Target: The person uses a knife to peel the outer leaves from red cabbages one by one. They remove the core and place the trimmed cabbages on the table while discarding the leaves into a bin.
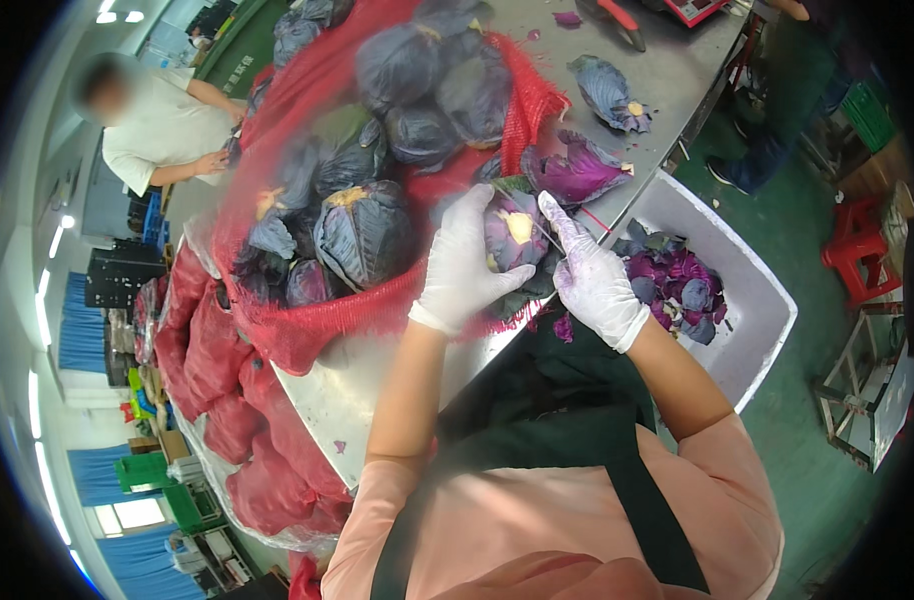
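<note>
My gloved left hand [460, 266] grips a red cabbage [505, 251] from its left side, its pale cut stem facing up. In my gloved right hand [599, 289] is a knife; its thin blade [541, 226] lies across the cabbage beside the stem, and the handle is mostly hidden by the fingers. The right index finger points along the blade. Just beyond the hands a loose purple cabbage leaf [577, 169] rests on the metal table. To the left, an opened red mesh sack [314, 319] holds several whole red cabbages [367, 232].
A white bin [753, 322] of purple leaf trimmings [674, 281] stands below the table's right edge. On the metal table [674, 60] lie another leaf [610, 90] and a red-handled tool [625, 22]. Full red sacks [224, 367] are piled at left. A co-worker [164, 124] stands across the table.
</note>
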The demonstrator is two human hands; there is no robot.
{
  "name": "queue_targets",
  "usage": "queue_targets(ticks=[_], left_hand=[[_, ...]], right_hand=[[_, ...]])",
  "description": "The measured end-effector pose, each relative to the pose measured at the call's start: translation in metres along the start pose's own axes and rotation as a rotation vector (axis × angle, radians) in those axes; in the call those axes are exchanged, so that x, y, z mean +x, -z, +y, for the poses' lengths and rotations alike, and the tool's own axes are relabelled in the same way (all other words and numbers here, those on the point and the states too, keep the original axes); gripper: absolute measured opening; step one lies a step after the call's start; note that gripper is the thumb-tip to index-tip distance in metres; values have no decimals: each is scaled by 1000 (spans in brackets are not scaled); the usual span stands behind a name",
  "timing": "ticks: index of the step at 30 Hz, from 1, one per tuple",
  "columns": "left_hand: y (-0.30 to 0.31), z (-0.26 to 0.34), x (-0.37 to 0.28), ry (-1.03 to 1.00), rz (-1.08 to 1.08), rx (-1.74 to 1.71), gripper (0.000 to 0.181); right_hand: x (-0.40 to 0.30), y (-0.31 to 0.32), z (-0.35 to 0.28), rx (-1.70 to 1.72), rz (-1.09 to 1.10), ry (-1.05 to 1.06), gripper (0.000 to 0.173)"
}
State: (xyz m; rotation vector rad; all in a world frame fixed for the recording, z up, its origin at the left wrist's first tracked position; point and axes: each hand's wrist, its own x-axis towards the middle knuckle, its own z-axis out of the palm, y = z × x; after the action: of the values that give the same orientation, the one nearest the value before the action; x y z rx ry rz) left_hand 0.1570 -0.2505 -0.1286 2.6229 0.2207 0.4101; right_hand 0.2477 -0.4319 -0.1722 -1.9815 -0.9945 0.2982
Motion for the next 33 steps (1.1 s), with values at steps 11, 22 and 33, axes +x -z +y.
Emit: queue_targets(ticks=[11,22,33], left_hand=[[-5,9,0,-84,1,122,103],[-9,-42,-52,-72,76,-539,107],[15,-33,-36,-90,-79,-270,102]], right_hand=[[70,17,47,545,-190,-402,30],[28,9,76,815,-65,-447,38],[30,15,85,11,358,-95,44]])
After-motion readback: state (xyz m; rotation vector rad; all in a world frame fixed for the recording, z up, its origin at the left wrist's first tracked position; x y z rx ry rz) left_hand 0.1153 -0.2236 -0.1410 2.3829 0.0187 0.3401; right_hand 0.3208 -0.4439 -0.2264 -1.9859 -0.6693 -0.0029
